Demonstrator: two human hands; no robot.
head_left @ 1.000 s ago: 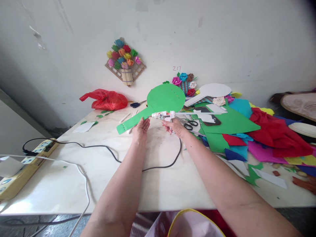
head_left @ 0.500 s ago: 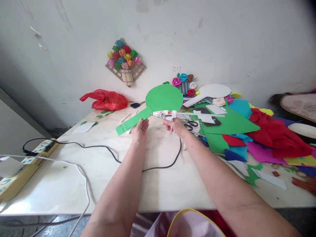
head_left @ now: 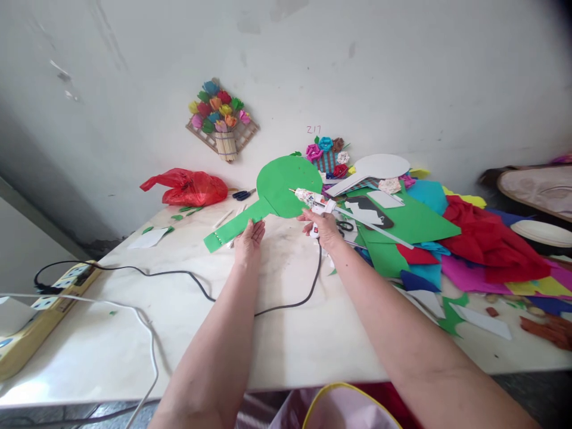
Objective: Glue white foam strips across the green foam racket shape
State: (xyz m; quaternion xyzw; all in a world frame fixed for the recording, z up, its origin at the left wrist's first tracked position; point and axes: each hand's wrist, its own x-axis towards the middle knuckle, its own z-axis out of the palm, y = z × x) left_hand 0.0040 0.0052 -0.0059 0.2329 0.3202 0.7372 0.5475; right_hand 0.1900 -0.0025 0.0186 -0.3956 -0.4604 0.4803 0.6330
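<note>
A green paddle-shaped foam cutout (head_left: 280,186) is held up over the white table (head_left: 179,333), its round head toward the wall. My left hand (head_left: 248,236) grips its handle from below, fingers closed on it. My right hand (head_left: 322,226) is wrapped round a white glue gun (head_left: 314,201) with a glue stick jutting out behind. The gun's nozzle points left and touches the lower right part of the green disc. A black cord (head_left: 286,301) runs from the gun across the table.
Coloured paper and foam sheets (head_left: 447,238) pile up at the right, with black scissors (head_left: 345,226) and a white paddle shape (head_left: 379,167). A red plastic bag (head_left: 187,186) and blue scissors (head_left: 243,194) lie by the wall. A power strip (head_left: 40,310) sits at the left edge.
The glue gun has tilted up, and its nozzle has moved from the paddle's neck onto the green disc. The view has shifted slightly downward.
</note>
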